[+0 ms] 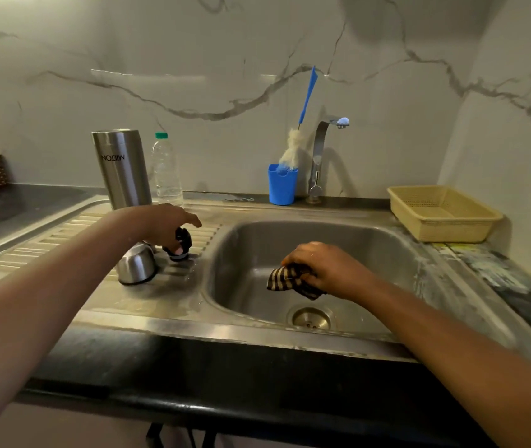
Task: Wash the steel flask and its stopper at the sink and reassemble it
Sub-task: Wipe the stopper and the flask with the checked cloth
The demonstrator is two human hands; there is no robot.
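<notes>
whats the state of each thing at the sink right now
steel flask: standing on drainboard, logo upside down, stopper off
stopper: gripped by left hand
steel cap: dome up on drainboard
checked cloth: bunched in right hand, over sink
tap: no water running
plastic bottle: capped
bottle brush: standing in blue cup

One legible marking: dark block lettering on the steel flask point(122, 169), upper body, facing the camera. The letters stand upside down and read "MILTON" when turned over. No other text, number or label is readable.
</notes>
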